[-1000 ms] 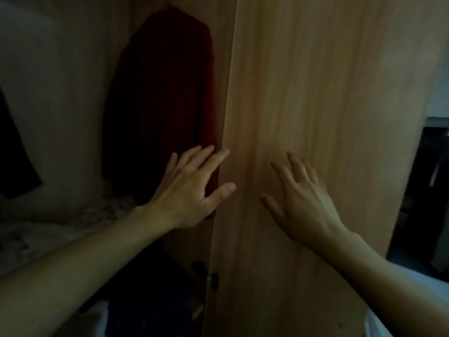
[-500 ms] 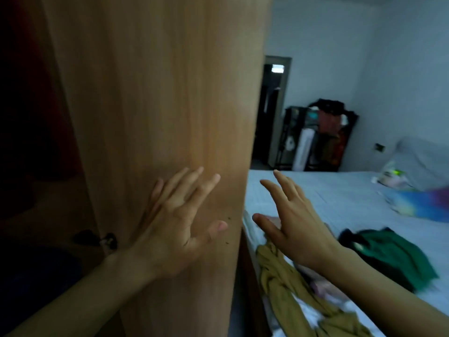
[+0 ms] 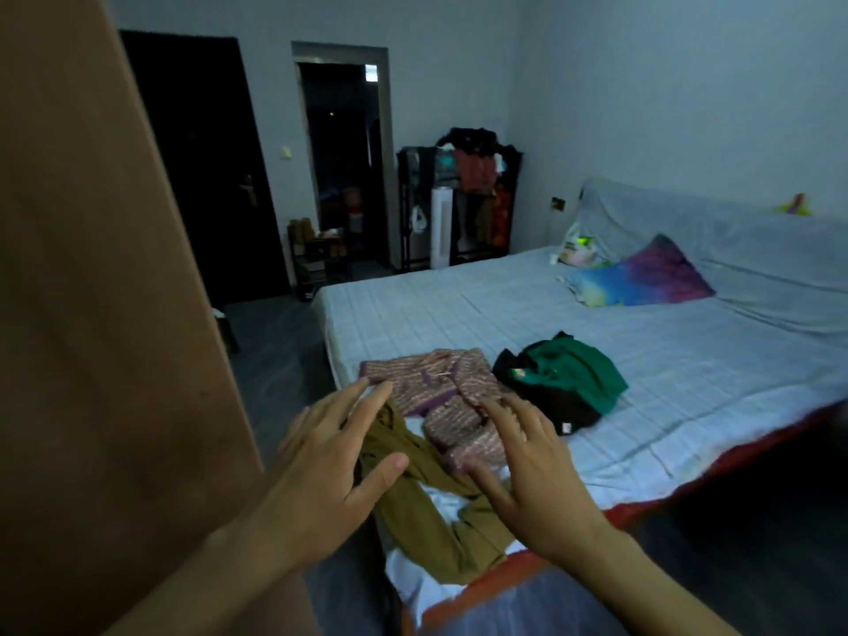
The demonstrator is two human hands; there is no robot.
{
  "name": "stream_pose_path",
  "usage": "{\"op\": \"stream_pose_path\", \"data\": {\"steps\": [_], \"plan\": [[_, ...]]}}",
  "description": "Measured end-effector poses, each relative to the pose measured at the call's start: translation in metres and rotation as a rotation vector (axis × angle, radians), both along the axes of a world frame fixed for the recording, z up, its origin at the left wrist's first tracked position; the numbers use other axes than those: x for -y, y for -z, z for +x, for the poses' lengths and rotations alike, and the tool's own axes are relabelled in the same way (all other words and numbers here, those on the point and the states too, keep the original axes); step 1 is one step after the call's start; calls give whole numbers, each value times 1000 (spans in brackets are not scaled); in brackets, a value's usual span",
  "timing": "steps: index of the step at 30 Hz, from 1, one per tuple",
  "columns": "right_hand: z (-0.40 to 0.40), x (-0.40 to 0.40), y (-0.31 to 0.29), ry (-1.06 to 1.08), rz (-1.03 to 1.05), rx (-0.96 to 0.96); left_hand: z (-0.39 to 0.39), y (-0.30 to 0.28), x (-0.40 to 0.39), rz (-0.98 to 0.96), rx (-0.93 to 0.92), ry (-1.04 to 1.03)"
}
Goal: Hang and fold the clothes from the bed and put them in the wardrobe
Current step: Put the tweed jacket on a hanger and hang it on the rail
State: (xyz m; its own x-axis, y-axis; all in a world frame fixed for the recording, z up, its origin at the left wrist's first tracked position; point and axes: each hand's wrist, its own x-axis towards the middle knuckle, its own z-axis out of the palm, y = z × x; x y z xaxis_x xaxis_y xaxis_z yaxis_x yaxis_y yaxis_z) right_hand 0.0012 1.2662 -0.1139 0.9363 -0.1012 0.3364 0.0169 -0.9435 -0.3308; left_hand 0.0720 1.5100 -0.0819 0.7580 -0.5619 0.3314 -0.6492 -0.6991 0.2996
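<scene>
So the view swung round quick. A sec ago both hands were up against the wardrobe door point(image 3: 105, 314) with a dark red garment hanging inside; half a sec ago the door filled most of the shot and the bed was only creeping in. Now the door's just a brown slab down the left edge and the bed point(image 3: 688, 383) fills the rest. My read: one item's hung and they're going back for the next, so the task's only partway w/ several clothes still lying there.

Going left to right:

- Left hand point(image 3: 321, 475): off the door now, fingers spread wide, empty, not touching anything I can see. It hovers over the near corner of the bed, in front of the olive-brown garment point(image 3: 426, 511).
- Olive-brown garment: crumpled at the corner nearest the camera, between the two hands.
- Pink striped top point(image 3: 440, 387): laid fairly flat just behind the olive one, edges overlapping it.
- Right hand point(image 3: 537, 475): also splayed and empty, over the lower edge of the striped top. Can't tell if the fingertips actually touch the cloth.
- Green and black clothes point(image 3: 564, 378): bunched in a heap just right of the striped top.

Prob the olive one or the striped top is next, since both hands are over them.
</scene>
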Motion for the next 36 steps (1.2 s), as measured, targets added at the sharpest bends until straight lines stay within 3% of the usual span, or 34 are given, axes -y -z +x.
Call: {"op": "stream_pose_path", "data": {"steps": [7, 16, 26, 36], "plan": [[-33, 118, 39, 53, 112, -77, -21, 37, 136, 99, -96, 32], [-27, 211, 45, 114, 199, 2, 1, 47, 222, 143, -94, 68], [61, 256, 43, 67, 124, 73, 99, 78, 282, 95, -113, 151], [168, 276, 55, 81, 42, -69, 220, 96, 294, 4, -197, 90]]}}
